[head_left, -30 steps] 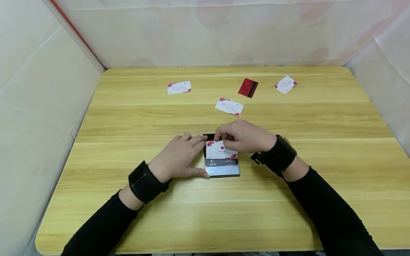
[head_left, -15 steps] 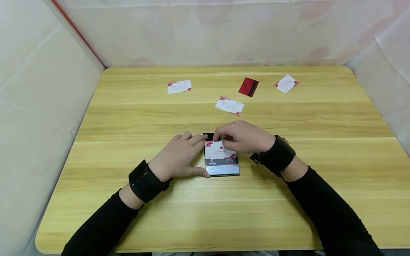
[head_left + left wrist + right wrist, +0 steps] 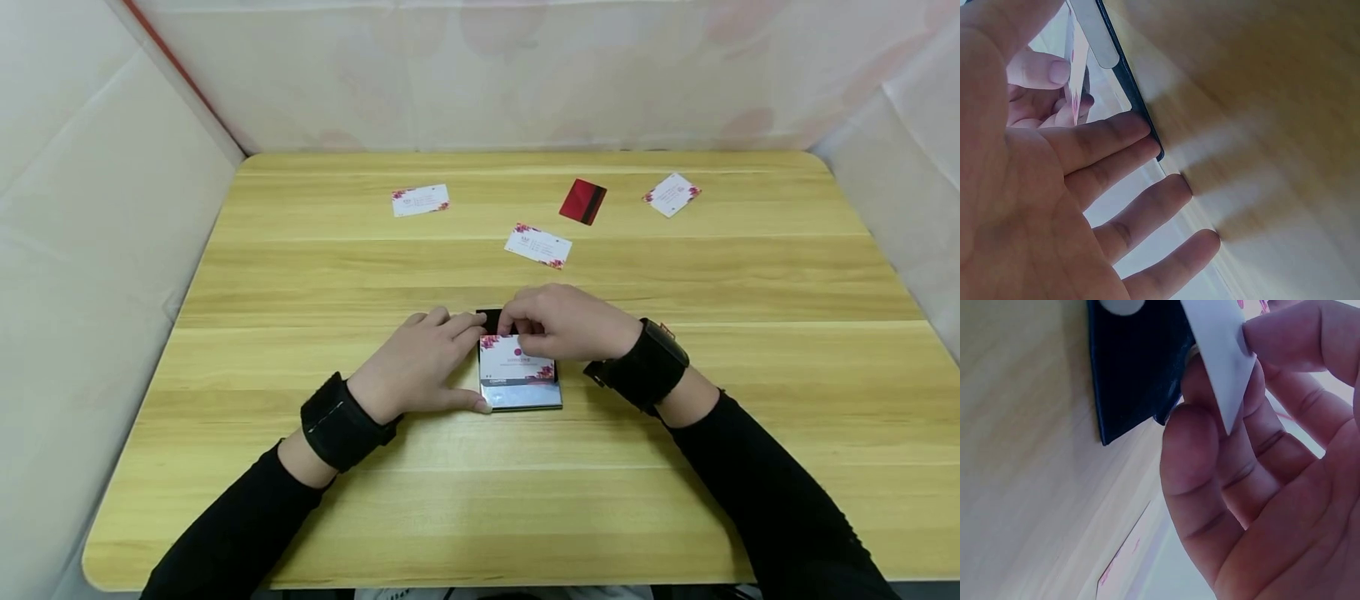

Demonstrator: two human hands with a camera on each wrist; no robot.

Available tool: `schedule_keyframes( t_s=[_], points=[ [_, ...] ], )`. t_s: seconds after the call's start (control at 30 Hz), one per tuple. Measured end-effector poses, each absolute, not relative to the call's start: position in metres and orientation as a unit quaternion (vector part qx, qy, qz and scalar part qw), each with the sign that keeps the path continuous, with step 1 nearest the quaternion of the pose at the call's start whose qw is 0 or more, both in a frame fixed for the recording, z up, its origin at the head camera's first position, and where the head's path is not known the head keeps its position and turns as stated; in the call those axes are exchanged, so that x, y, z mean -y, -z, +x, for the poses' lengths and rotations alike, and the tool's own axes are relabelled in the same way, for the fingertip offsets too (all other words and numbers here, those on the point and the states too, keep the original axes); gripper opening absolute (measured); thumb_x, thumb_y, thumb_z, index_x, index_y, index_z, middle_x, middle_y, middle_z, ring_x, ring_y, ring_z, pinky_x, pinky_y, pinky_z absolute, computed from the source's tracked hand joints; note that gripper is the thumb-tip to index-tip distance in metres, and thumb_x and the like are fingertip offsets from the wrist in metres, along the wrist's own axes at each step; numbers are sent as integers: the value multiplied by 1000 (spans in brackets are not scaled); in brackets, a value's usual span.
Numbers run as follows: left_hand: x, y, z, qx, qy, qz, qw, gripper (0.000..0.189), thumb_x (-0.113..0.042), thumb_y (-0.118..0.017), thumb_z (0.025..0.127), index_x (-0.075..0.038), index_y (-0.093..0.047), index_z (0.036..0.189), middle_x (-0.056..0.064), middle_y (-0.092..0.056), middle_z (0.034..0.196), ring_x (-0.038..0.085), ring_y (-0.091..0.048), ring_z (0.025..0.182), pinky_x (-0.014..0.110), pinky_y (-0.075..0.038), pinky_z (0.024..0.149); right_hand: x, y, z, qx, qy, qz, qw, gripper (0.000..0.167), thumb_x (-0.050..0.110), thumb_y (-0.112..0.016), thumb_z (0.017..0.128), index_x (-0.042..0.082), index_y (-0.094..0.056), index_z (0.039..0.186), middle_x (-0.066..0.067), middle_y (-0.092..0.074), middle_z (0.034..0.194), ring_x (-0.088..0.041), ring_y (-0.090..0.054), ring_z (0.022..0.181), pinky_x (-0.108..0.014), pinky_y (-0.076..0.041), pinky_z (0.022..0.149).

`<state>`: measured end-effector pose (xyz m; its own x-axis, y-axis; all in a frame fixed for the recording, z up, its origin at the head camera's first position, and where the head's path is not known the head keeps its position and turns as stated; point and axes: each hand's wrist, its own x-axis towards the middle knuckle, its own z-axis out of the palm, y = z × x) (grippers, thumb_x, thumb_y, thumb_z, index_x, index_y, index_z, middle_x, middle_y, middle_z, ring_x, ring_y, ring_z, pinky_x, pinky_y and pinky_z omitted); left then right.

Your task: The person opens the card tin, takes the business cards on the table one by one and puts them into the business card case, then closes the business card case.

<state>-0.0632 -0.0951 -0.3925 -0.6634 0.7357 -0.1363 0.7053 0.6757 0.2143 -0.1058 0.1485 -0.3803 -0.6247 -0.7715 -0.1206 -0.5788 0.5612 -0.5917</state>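
Observation:
A white business card with pink flowers (image 3: pixel 506 362) is pinched between thumb and fingers of my right hand (image 3: pixel 573 321). It stands tilted up in the right wrist view, where its blank back (image 3: pixel 1222 356) shows. Under it lies a black card holder (image 3: pixel 1138 369) with a shiny silver panel (image 3: pixel 525 396) at its near end. A thin dark printed strip (image 3: pixel 498 382) shows between the white card and the panel. My left hand (image 3: pixel 423 362) rests along the holder's left edge, thumb at the near corner, straight fingertips (image 3: pixel 1138 125) touching its far part.
Farther back on the wooden table (image 3: pixel 315 275) lie three white flowered cards: a left one (image 3: pixel 420 201), a middle one (image 3: pixel 537 246) and a right one (image 3: pixel 671 195). A red card with a black stripe (image 3: pixel 582 202) lies among them. Pale cloth walls (image 3: pixel 525 75) enclose the back and sides.
The white card has slid toward the near end of the holder, and less of the dark printed strip shows. My right hand moved slightly with it; my left hand stayed put.

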Motion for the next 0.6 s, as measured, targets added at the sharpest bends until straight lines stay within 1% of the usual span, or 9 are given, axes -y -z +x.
schedule_keyframes(
  t_s=[0.23, 0.47, 0.6],
  points=[
    [94, 391, -63, -909, -71, 396, 108, 101, -79, -63, 76, -9, -50, 146, 6, -46, 152, 29, -49, 122, 50, -46, 100, -147, 381, -104, -862, 259, -390, 193, 20, 5, -61, 89, 19, -71, 99, 9, -58, 78, -8, -53, 70, -28, -47, 64],
    [93, 391, -64, -909, -67, 397, 111, 101, -80, -62, 76, -8, -49, 147, 6, -44, 153, 29, -48, 124, 51, -45, 102, -148, 382, -104, -866, 248, -387, 198, 18, 6, -62, 90, 18, -72, 100, 8, -58, 79, -9, -53, 71, -28, -47, 66],
    [93, 392, -64, -910, -69, 394, 110, 101, -80, -62, 76, -9, -50, 146, 6, -45, 153, 28, -48, 122, 50, -46, 100, -146, 383, -103, -865, 245, -391, 198, 18, 6, -62, 90, 18, -72, 100, 8, -57, 77, -9, -53, 71, -29, -47, 66]
  ],
)
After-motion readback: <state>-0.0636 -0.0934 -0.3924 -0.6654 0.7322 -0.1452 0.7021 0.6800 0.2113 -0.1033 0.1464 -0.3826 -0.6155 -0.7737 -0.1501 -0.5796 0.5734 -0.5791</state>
